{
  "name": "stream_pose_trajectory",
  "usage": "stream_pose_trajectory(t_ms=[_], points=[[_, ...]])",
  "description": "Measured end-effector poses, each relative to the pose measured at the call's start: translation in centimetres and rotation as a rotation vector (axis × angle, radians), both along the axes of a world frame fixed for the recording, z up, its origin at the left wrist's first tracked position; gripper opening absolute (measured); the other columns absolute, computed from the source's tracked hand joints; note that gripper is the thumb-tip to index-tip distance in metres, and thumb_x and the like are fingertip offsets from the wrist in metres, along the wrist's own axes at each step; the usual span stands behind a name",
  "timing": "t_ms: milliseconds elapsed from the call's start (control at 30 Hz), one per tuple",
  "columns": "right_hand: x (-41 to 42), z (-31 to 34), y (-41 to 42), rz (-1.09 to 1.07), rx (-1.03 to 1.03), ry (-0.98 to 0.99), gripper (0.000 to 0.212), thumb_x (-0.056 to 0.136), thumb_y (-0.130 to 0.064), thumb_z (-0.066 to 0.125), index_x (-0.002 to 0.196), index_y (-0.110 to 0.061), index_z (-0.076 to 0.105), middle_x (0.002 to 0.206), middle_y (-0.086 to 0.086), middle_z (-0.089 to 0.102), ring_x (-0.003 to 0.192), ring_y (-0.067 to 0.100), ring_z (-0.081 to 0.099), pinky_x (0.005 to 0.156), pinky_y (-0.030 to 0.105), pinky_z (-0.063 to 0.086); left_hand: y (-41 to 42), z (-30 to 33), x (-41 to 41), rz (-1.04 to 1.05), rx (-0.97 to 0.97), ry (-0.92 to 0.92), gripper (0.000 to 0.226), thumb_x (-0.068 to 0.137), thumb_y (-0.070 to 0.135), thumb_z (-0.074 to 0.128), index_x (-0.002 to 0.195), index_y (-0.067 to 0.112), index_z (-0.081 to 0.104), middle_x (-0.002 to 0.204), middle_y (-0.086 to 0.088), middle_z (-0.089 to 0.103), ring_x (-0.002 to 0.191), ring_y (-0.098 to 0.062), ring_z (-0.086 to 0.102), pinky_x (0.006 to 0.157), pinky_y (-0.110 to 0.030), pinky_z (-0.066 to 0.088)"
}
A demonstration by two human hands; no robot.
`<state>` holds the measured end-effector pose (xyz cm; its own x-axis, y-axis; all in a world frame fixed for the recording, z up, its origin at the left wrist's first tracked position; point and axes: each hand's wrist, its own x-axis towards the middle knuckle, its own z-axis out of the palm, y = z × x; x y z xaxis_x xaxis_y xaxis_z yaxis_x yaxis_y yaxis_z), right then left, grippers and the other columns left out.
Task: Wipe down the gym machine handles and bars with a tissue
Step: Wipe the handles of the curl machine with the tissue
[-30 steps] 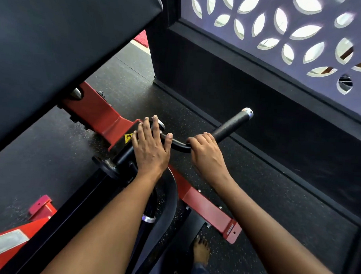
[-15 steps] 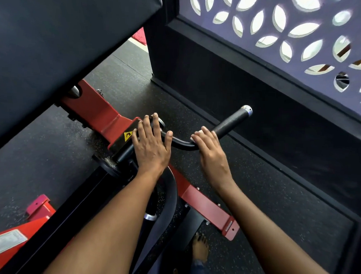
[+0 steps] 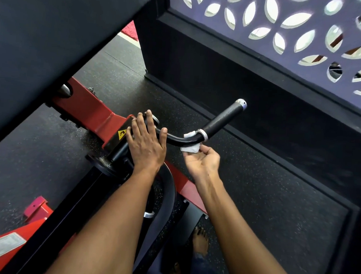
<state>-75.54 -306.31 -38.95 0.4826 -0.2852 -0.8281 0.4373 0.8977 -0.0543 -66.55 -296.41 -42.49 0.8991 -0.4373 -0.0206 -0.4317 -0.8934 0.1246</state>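
A black curved handle bar (image 3: 181, 140) runs from the red machine frame (image 3: 87, 110) out to a textured grip (image 3: 221, 118) with a silver end cap. A white tissue (image 3: 190, 146) is wrapped around the underside of the bar just before the grip's silver collar. My right hand (image 3: 202, 161) sits below the bar, palm up, and pinches the tissue's lower end with its fingertips. My left hand (image 3: 145, 143) lies flat, fingers straight, on the bar's base and the frame joint, thumb over the bar.
A large black pad (image 3: 45, 37) overhangs at upper left. A black wall base (image 3: 240, 77) under a patterned cut-out screen (image 3: 284, 23) runs behind the handle. Black speckled rubber floor (image 3: 266, 192) lies to the right. My bare foot (image 3: 199, 243) stands below, by a black curved frame tube (image 3: 170, 190).
My right hand has come off the top of the bar and turned palm up beneath it, so the white tissue now shows around the bar. The left hand has stayed put.
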Motion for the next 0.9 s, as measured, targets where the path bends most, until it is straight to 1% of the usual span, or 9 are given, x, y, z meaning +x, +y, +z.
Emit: stream_pose_trajectory(t_ms=[67,100,200,267,333,433,667,767,900], points=[[-1.4,-0.4,-0.9,0.056,-0.012,0.103,0.040,0.081,0.010,0.023,0.107,0.010,0.053,0.118,0.022,0.057,0.121,0.030,0.052,0.100,0.035,0.042,0.0,0.0,0.0,-0.006,-0.004,0.004,0.073,0.097,0.053,0.002,0.154,0.009,0.015,0.154,-0.020,0.029,0.140,-0.036,0.030,0.112,-0.051,0.023],[-1.9,-0.8,-2.1,0.065,-0.056,0.221,0.042,0.084,0.012,0.022,0.111,0.010,0.053,0.117,0.021,0.057,0.117,0.026,0.057,0.096,0.027,0.046,0.0,0.0,0.0,-0.008,-0.003,0.005,0.073,0.097,0.053,0.003,0.154,0.009,0.016,0.153,-0.020,0.030,0.140,-0.036,0.030,0.112,-0.051,0.023],[-2.4,-0.7,-7.0,-0.017,-0.519,0.609,0.026,0.094,0.003,0.035,0.093,0.000,0.060,0.079,0.011,0.065,0.056,0.010,0.061,0.048,0.016,0.046,-0.1,-0.1,0.0,-0.001,-0.006,0.005,0.073,0.097,0.052,0.005,0.154,0.008,0.018,0.153,-0.021,0.031,0.139,-0.037,0.031,0.111,-0.051,0.024],[-2.0,-0.7,-10.7,0.156,-1.111,0.853,0.029,0.093,-0.002,0.044,0.117,-0.007,0.059,0.104,0.004,0.065,0.087,0.007,0.061,0.075,0.019,0.052,-0.1,-0.2,0.0,-0.001,-0.003,0.010,0.073,0.097,0.052,0.005,0.153,0.008,0.018,0.153,-0.021,0.030,0.139,-0.037,0.031,0.111,-0.051,0.024],[-1.1,-1.6,-13.6,0.588,-1.614,0.826,0.043,0.089,0.002,0.044,0.130,-0.011,0.054,0.127,0.000,0.057,0.119,0.009,0.050,0.106,0.023,0.037,-0.1,-0.3,0.0,-0.004,-0.001,0.009,0.073,0.097,0.053,0.004,0.154,0.008,0.016,0.154,-0.021,0.029,0.140,-0.037,0.030,0.112,-0.051,0.023],[-0.5,-2.9,-14.8,0.984,-1.948,0.766,0.044,0.085,0.010,0.043,0.122,-0.006,0.062,0.131,0.006,0.057,0.137,0.019,0.035,0.118,0.032,0.018,0.0,-0.2,0.1,0.006,0.006,0.023,0.075,0.096,0.053,0.002,0.154,0.008,0.014,0.155,-0.021,0.026,0.141,-0.037,0.027,0.113,-0.051,0.021],[-2.9,-2.2,-6.2,1.022,-2.251,0.547,0.039,0.087,0.009,0.052,0.125,-0.002,0.058,0.131,0.012,0.057,0.133,0.025,0.042,0.115,0.035,0.021,-0.1,0.2,0.0,0.005,0.054,0.055,0.070,0.099,0.053,0.007,0.155,0.010,0.007,0.158,-0.019,0.021,0.144,-0.035,0.021,0.115,-0.049,0.017],[-3.7,0.2,-4.9,0.970,-2.094,0.580,0.035,0.092,-0.001,0.051,0.127,-0.004,0.055,0.126,0.011,0.059,0.120,0.024,0.053,0.105,0.025,0.035,0.0,1.4,0.5,-0.004,0.085,0.151,0.071,0.100,0.053,0.016,0.155,0.013,-0.002,0.161,-0.015,0.009,0.148,-0.031,0.008,0.119,-0.046,0.005],[-3.8,4.5,-5.4,0.954,-1.940,0.710,0.023,0.092,-0.002,0.048,0.111,-0.007,0.060,0.112,0.006,0.056,0.094,0.028,0.060,0.086,0.042,0.049,-0.2,5.4,0.1,0.020,0.057,0.267,0.071,0.101,0.053,0.020,0.155,0.011,-0.001,0.163,-0.009,0.005,0.150,-0.025,0.002,0.119,-0.043,-0.005]])
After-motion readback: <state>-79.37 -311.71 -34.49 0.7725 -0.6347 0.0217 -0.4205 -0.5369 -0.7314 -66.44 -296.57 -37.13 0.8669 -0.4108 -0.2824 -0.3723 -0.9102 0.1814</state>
